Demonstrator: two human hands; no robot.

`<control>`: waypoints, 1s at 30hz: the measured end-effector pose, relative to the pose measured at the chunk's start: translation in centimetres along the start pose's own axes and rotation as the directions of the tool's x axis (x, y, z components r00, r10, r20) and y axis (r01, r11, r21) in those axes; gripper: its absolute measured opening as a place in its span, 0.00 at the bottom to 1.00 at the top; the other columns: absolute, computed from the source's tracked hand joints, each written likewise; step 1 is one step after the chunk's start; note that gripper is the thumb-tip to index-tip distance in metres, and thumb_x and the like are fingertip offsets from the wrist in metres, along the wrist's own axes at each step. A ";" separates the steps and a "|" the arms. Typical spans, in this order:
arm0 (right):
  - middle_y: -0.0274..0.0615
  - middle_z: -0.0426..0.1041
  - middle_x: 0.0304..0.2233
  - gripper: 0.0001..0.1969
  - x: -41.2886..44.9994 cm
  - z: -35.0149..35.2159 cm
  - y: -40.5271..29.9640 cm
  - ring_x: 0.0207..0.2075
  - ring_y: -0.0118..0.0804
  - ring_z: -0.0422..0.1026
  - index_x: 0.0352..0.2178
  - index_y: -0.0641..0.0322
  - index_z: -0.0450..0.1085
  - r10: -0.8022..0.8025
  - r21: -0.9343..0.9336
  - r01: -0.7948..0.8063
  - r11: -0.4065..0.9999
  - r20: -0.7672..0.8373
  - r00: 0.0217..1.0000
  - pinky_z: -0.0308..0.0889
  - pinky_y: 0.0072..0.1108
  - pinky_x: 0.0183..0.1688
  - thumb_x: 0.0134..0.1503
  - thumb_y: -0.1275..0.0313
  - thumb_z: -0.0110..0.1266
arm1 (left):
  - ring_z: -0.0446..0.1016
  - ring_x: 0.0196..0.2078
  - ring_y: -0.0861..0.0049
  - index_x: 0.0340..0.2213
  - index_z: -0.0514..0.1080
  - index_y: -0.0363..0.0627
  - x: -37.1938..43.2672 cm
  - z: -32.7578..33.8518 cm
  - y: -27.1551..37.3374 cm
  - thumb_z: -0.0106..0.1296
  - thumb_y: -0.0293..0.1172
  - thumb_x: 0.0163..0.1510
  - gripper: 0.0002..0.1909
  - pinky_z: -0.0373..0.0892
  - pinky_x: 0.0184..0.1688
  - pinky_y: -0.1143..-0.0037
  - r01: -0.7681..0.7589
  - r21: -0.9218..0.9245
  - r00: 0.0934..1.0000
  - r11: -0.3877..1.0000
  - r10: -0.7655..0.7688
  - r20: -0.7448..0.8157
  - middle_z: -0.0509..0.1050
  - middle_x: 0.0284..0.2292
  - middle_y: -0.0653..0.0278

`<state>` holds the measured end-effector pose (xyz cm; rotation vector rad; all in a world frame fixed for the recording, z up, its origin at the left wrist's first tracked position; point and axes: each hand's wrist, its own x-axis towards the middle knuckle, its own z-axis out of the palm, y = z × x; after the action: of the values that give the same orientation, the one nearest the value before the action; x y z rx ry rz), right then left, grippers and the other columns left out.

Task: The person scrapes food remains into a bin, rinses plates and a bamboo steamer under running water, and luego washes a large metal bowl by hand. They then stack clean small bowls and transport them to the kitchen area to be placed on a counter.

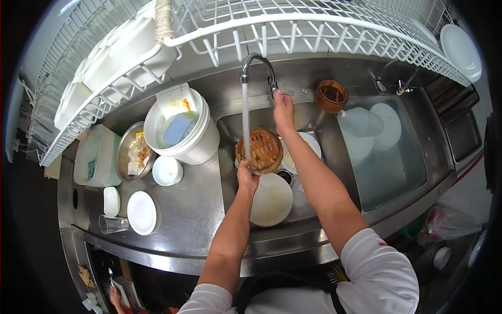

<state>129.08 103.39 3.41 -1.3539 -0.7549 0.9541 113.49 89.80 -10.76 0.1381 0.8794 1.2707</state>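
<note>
My left hand [248, 178] grips the near rim of a round bamboo steamer basket [263, 151] with a slatted base, tilted in the sink basin. Water from the curved chrome faucet [257, 57] runs down onto the basket's left side. My right hand [284, 114] is raised to the faucet's base, its fingers at the small lever [289, 93]. Below the basket lies a large pale round plate [271, 200]. A soiled white plate [311, 145] is partly hidden behind my right forearm. The drain hole [285, 176] shows between them.
Left counter: white bucket [210, 143] with sponge, steel bowl [135, 129] of scraps, white bowls [166, 171], plate [142, 213] and drinking glass [113, 224]. Right: water-filled basin [392, 176] and another bamboo steamer [331, 96]. A white wire rack [298, 17] overhangs. Someone's hand [115, 296] shows lower left.
</note>
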 end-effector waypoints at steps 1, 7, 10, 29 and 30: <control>0.51 0.71 0.47 0.33 0.0 -0.2 0.0 0.50 0.38 0.69 0.51 0.74 0.62 -0.004 0.163 0.012 0.987 -0.049 0.999 0.62 0.28 0.53 0.62 0.49 0.49 | 0.69 0.54 0.60 0.53 0.65 0.41 0.3 -0.6 -0.1 0.46 0.37 0.55 0.25 0.64 0.59 0.60 0.016 -0.012 1.000 1.000 -0.016 -0.001 0.70 0.52 0.57; 0.57 0.66 0.56 0.32 -0.3 -1.0 0.8 0.59 0.49 0.63 0.58 0.70 0.58 -0.309 -0.135 0.321 0.937 0.104 0.945 0.56 0.31 0.60 0.62 0.53 0.51 | 0.67 0.57 0.62 0.57 0.60 0.40 -1.0 1.2 -1.9 0.46 0.28 0.54 0.28 0.63 0.60 0.62 -0.093 0.004 0.984 0.996 0.093 -0.155 0.66 0.56 0.57; 0.61 0.55 0.63 0.38 -0.9 -1.0 0.7 0.65 0.57 0.55 0.64 0.68 0.49 -0.527 -0.504 0.721 0.475 0.493 0.692 0.52 0.35 0.65 0.60 0.56 0.52 | 0.64 0.60 0.64 0.61 0.55 0.41 -1.9 0.5 -0.8 0.45 0.23 0.53 0.33 0.59 0.62 0.66 -0.252 0.135 0.943 0.958 0.275 -0.190 0.62 0.59 0.59; 0.36 0.64 0.27 0.09 -5.6 -27.9 -8.9 0.35 0.39 0.70 0.34 0.48 0.67 0.072 0.170 0.918 -0.357 0.985 -0.154 0.67 0.40 0.51 0.49 0.71 0.51 | 0.60 0.62 0.62 0.66 0.48 0.51 -10.5 0.5 2.6 0.54 0.34 0.53 0.43 0.57 0.61 0.55 -0.051 0.571 0.998 0.819 0.059 0.005 0.57 0.62 0.54; 0.35 0.64 0.27 0.09 -4.7 -30.9 -9.7 0.35 0.37 0.70 0.34 0.47 0.67 0.065 0.221 0.873 -0.434 0.975 -0.215 0.67 0.40 0.54 0.48 0.71 0.51 | 0.61 0.60 0.64 0.65 0.49 0.50 -11.0 0.8 2.6 0.54 0.32 0.52 0.41 0.58 0.60 0.57 -0.053 0.588 0.998 0.807 0.052 0.020 0.58 0.61 0.55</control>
<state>155.62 85.59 10.47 -0.3945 -3.0582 -0.6103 111.74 81.40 -3.35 0.6645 1.2571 1.0068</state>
